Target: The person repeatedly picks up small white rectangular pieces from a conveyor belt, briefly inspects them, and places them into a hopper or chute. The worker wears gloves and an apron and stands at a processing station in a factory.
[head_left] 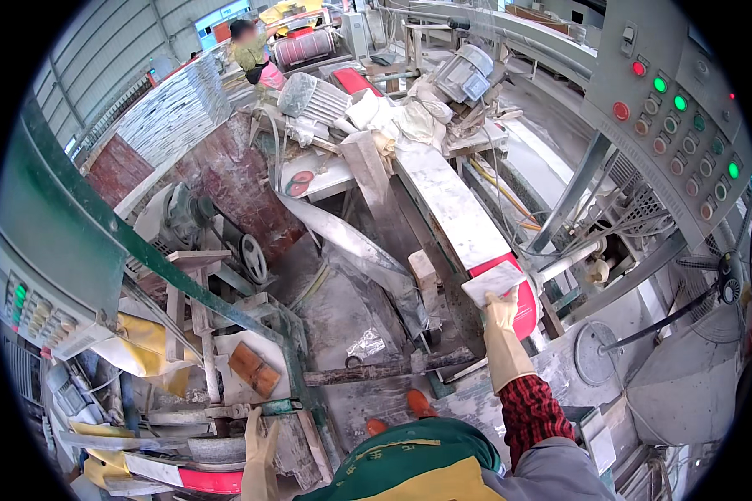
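Note:
My right hand (501, 317), in a cream rubber glove with a red checked sleeve behind it, grips the near edge of a small white stone tile (495, 280). The tile is at the near end of a conveyor with a red belt (524, 311). Farther along the same belt lies a long white stone strip (451, 194). Low on the left, my left hand (261, 442), also gloved, has its fingers stretched out beside a worn wooden block (292, 447) on the machine frame. Nothing shows in it. Below it is another belt, red and white (213, 479).
A control panel (668, 108) with lit buttons hangs at the upper right, another control box (46, 309) at the left. A green beam (184, 280) crosses the left side. Motors (464, 73) stand at the conveyor's far end. A person (255, 54) stands far back; a black fan (729, 280) is at right.

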`<act>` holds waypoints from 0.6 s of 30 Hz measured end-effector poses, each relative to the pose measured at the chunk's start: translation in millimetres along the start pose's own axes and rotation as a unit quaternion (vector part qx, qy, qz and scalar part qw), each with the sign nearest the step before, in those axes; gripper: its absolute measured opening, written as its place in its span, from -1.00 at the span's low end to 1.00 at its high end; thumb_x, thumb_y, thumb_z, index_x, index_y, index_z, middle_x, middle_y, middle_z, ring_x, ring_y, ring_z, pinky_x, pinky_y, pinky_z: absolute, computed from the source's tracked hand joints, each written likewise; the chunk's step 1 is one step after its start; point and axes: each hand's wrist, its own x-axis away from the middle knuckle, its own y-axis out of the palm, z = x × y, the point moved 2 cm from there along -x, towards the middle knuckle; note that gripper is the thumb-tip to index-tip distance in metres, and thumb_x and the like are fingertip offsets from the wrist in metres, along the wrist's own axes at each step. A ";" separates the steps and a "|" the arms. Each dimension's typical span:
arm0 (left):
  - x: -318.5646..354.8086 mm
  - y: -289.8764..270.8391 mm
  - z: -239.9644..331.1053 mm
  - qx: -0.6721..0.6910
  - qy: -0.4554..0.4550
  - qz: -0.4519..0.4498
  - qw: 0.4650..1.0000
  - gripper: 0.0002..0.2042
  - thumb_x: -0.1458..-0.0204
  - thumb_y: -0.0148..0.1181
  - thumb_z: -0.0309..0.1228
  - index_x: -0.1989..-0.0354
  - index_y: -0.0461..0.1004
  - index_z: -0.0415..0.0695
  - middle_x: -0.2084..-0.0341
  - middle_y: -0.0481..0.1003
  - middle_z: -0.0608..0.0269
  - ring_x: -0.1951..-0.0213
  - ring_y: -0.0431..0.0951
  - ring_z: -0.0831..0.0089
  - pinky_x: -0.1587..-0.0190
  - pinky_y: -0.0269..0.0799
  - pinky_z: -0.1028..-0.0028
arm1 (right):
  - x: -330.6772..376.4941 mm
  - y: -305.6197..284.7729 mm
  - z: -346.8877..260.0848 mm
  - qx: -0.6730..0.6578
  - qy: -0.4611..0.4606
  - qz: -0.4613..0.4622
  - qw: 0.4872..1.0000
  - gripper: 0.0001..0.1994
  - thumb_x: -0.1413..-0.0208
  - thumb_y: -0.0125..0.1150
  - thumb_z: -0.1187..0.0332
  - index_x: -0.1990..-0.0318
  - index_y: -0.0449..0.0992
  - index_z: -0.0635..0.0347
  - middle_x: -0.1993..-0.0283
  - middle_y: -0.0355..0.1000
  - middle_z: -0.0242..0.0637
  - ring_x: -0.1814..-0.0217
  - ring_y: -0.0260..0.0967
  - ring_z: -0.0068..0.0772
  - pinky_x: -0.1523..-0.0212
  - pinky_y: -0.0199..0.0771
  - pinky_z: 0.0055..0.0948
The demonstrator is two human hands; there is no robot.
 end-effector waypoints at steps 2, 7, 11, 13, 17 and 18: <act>9.8 -1.7 -18.9 0.086 -0.100 -0.023 0.991 -0.40 -0.02 0.22 -0.47 -0.26 0.17 -0.22 -0.25 0.19 -0.02 -0.24 0.24 0.28 -0.25 0.18 0.41 | -11.8 8.8 -1.4 0.024 0.024 0.009 0.999 -0.12 0.17 0.09 0.70 -0.40 -0.08 0.16 -0.16 0.29 -0.07 -0.08 0.34 -0.24 -0.04 0.34 -0.44; 1.8 16.5 -36.9 0.199 -0.118 -0.021 0.973 -0.39 -0.04 0.20 -0.46 -0.29 0.13 -0.19 -0.18 0.30 -0.05 -0.22 0.30 0.27 -0.26 0.17 0.41 | -78.0 1.4 50.6 0.044 -0.152 0.085 0.984 -0.14 0.12 0.12 0.65 -0.40 -0.06 0.05 0.06 0.41 -0.09 0.30 0.42 -0.27 0.43 0.45 -0.35; -4.5 27.9 9.9 0.169 -0.116 -0.011 0.979 -0.42 -0.05 0.19 -0.44 -0.28 0.16 -0.17 -0.17 0.31 -0.05 -0.21 0.31 0.27 -0.25 0.17 0.42 | -79.9 6.3 42.7 0.109 -0.084 0.083 0.987 -0.12 0.09 0.14 0.59 -0.42 -0.15 0.05 -0.01 0.39 0.01 0.11 0.42 -0.11 0.35 0.52 -0.30; 1.6 29.2 16.3 0.162 -0.132 -0.014 0.978 -0.42 -0.05 0.20 -0.42 -0.27 0.18 -0.17 -0.17 0.31 -0.04 -0.21 0.30 0.27 -0.26 0.16 0.42 | -40.3 23.2 -3.7 0.192 0.022 0.033 0.981 -0.09 0.04 0.16 0.46 -0.42 -0.28 0.08 0.17 0.42 0.00 0.30 0.44 -0.14 0.48 0.49 -0.28; -15.9 40.7 17.2 0.145 -0.103 -0.052 0.983 -0.42 -0.02 0.24 -0.40 -0.25 0.22 -0.20 -0.18 0.30 -0.05 -0.23 0.28 0.26 -0.27 0.14 0.41 | -29.8 11.0 -37.8 0.257 0.201 -0.054 0.944 -0.01 -0.08 0.19 0.23 -0.39 -0.56 0.00 0.55 0.40 -0.17 0.73 0.27 -0.35 0.74 0.28 -0.32; -18.8 42.3 16.6 0.145 -0.089 -0.063 0.983 -0.41 -0.02 0.25 -0.39 -0.25 0.22 -0.21 -0.19 0.30 -0.05 -0.24 0.27 0.26 -0.27 0.13 0.41 | -34.1 8.3 -32.9 0.238 0.189 -0.049 0.951 -0.02 -0.07 0.20 0.27 -0.39 -0.53 0.01 0.55 0.41 -0.16 0.72 0.29 -0.35 0.74 0.30 -0.33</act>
